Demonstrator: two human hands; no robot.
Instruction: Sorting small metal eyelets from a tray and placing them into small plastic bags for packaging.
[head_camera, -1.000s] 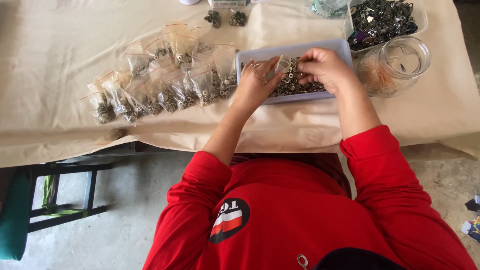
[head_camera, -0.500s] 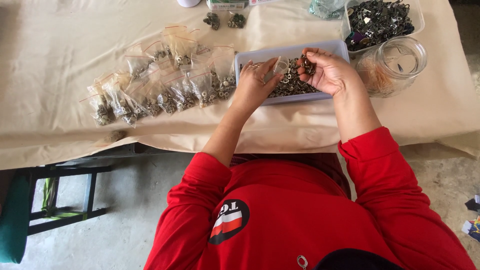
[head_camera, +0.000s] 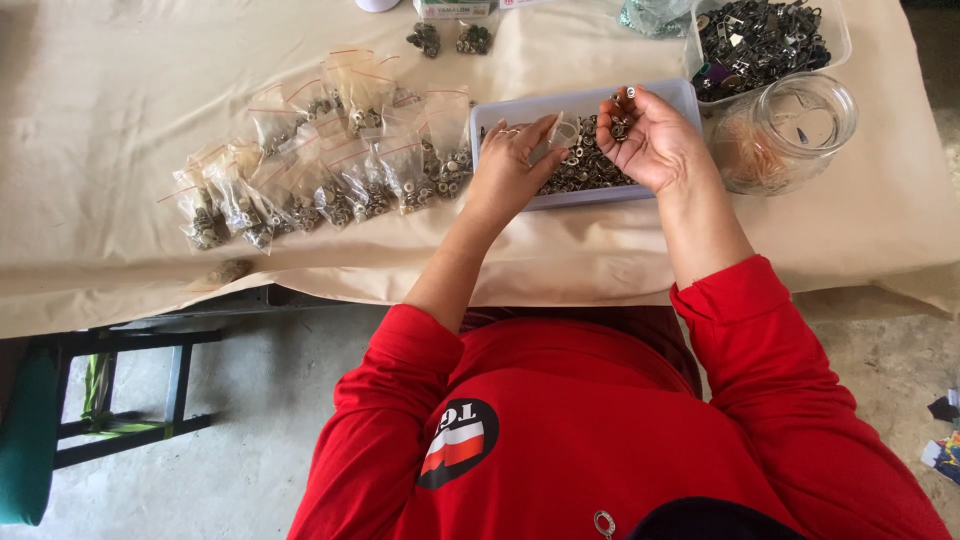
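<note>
Hands work together over the shallow pale tray (head_camera: 690, 100) of small metal rings (head_camera: 585, 165) on our cloth-covered table (head_camera: 120, 100). Our left hand (head_camera: 510, 165) pinches a small clear bag (head_camera: 562, 130) between thumb and fingers, mouth turned toward the right. Our right hand (head_camera: 650, 140) is cupped palm up just beside it, fingers curled and slightly apart, with a few rings resting on the fingertips and in the palm.

To do this well, we judge it best to keep the bag's mouth held open and low over the tray, so any ring that slips falls back among the rest, and to tip the palm gently rather than all at once.

Left of the tray lies a spread of filled bags (head_camera: 320, 160), close enough that our left elbow could brush them. To the right stands a glass jar (head_camera: 790, 130), touching or nearly touching the tray, and behind it a clear tub of dark metal parts (head_camera: 760, 40).
</note>
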